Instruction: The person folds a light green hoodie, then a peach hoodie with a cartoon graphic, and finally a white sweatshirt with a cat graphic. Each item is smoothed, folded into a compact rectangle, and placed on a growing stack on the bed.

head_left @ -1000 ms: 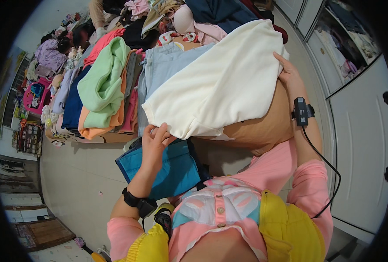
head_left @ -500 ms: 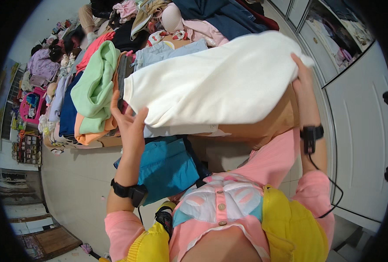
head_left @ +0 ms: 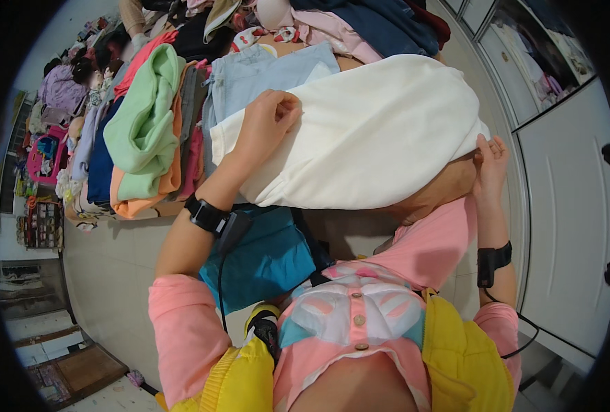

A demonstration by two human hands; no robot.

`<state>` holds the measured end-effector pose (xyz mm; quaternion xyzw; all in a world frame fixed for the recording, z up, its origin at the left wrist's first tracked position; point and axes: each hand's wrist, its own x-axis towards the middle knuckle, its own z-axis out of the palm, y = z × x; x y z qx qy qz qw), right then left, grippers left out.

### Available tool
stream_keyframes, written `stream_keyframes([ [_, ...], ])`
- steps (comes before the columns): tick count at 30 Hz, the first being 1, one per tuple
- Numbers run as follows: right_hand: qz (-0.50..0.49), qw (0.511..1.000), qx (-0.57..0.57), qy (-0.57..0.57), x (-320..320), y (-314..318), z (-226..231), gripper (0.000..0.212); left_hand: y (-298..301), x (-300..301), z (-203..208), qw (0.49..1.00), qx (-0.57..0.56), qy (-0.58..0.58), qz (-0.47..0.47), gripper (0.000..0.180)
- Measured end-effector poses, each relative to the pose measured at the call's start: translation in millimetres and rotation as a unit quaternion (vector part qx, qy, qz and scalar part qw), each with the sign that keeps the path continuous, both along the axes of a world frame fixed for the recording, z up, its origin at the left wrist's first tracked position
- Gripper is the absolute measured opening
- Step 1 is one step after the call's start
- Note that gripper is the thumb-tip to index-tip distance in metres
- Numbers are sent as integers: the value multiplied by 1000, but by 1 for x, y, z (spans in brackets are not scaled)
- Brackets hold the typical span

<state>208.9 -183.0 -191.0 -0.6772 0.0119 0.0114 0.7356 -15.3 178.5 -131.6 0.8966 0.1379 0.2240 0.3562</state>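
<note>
A thick white folded garment (head_left: 366,137) lies stretched out before me, its narrow cuffed end at the left and its wide rounded end at the right. My left hand (head_left: 272,120) is closed at its upper edge near the narrow end, fingers curled against the cloth; the fingertips are partly hidden. At the wide end, my right hand (head_left: 491,161) pinches the corner between thumb and fingers. Light blue jeans (head_left: 267,72) lie partly under the garment. Left of these, a light green folded garment (head_left: 143,117) rests on an orange one (head_left: 130,196).
Several folded clothes stand in a row at the left, including a navy one (head_left: 102,161). A heap with a dark blue garment (head_left: 370,24) lies at the back. Teal cloth (head_left: 263,257) sits below the surface's near edge. A white cabinet (head_left: 566,226) borders the right.
The white garment has come down flatter onto the surface. My left hand has moved right and up, from its narrow end onto its upper edge; my right hand has lowered with the wide end.
</note>
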Motion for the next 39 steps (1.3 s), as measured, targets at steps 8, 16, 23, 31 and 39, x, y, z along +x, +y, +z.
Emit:
stream_keyframes([
  [8, 136, 968, -55, -206, -23, 13, 31, 44, 13, 21, -25, 986, 168, -18, 0, 12],
  [16, 288, 920, -135, -231, -29, 57, 32, 44, 23, 13, -29, 995, -89, -40, 26, 12],
  [23, 372, 830, -236, -342, -43, 130, 59, 27, -67, -75, 15, 891, -220, 104, -383, 21],
  [31, 482, 778, -191, -355, -65, 251, 44, 17, -70, -75, 13, 942, -94, 14, -322, 31],
  [39, 464, 736, -281, -405, -66, 265, 37, 12, 0, -13, -24, 983, 179, -31, -5, 37],
])
